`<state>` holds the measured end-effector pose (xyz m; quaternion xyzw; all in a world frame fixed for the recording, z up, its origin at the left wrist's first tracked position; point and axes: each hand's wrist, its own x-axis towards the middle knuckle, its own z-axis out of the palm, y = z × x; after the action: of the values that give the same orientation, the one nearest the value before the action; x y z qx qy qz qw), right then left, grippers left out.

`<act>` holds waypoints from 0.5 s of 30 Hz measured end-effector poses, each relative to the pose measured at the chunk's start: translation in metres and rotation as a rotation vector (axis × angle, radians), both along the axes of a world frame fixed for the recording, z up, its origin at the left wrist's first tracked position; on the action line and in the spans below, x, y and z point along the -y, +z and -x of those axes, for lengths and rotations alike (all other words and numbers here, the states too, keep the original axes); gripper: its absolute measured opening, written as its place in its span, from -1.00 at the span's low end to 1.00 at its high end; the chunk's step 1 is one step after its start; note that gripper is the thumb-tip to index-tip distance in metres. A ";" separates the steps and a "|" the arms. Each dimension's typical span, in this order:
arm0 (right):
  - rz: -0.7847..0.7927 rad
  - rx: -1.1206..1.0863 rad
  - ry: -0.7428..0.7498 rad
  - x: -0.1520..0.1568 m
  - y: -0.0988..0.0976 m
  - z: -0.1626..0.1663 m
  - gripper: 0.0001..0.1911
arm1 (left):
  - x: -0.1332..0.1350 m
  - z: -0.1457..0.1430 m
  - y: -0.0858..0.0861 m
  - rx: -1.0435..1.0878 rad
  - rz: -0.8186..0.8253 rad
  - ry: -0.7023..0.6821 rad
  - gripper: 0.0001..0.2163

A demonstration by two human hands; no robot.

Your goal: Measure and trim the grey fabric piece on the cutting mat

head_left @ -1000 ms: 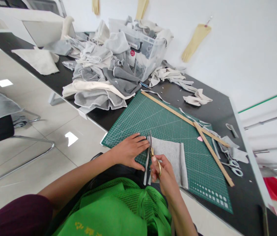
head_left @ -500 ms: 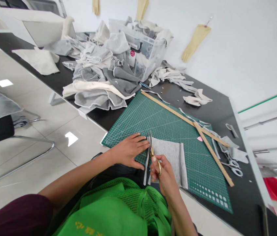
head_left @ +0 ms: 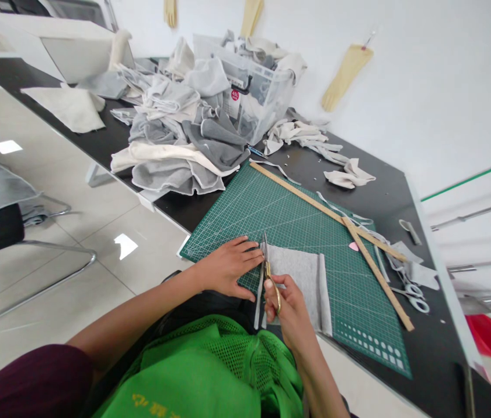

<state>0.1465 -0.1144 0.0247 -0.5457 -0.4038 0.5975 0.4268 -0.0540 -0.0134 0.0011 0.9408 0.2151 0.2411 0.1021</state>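
- White wall point(head_left: 441, 75) behind, gloves point(head_left: 347, 75) hung on it, so out of the work area.
- Black surface point(head_left: 385, 203) carries a green mat point(head_left: 228, 215), set at the near edge, likely to guard the top and give a flat grid within easy reach.
- Grey cloth point(head_left: 298, 278) lies flat on the mat's near side, in front of the torso; its lower end reaches the edge. Narrow strip point(head_left: 259, 305) runs along its left side. Whether they join under the fingers: can't tell.
- Left hand point(head_left: 230, 267): palm down, fingers spread wide, tips at the cloth's left margin beside the blades. Reads as pinning it against slip.
- Right hand point(head_left: 286, 299): closed round the gold handles of the scissors point(head_left: 267, 268), tips pointing away from the body, blades in line with that margin. Grip looks chosen to keep the blades parallel to the strip.
- Rulers point(head_left: 295, 190) cross on the mat's far right, clear of both hands; spare scissors point(head_left: 415, 297) sit off the mat among scraps.
- Fabric pile point(head_left: 162, 128) and clear box point(head_left: 267, 87) stand farther back, leaving the mat free.
- Vs. half a second ago: right hand slightly left, handles swung left too, blades look closer together. Left hand and cloth basically unchanged.
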 end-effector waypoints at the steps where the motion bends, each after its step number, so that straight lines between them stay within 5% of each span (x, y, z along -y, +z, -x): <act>1: 0.001 0.003 0.001 0.000 0.000 0.000 -0.64 | 0.000 0.000 0.000 -0.001 0.000 0.001 -0.21; 15: 0.054 -0.043 -0.054 -0.008 0.008 -0.001 -0.60 | 0.001 -0.001 0.000 -0.002 0.010 0.007 -0.19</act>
<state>0.1472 -0.1066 0.0330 -0.5548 -0.3634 0.6081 0.4363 -0.0529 -0.0142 0.0016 0.9398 0.2196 0.2395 0.1059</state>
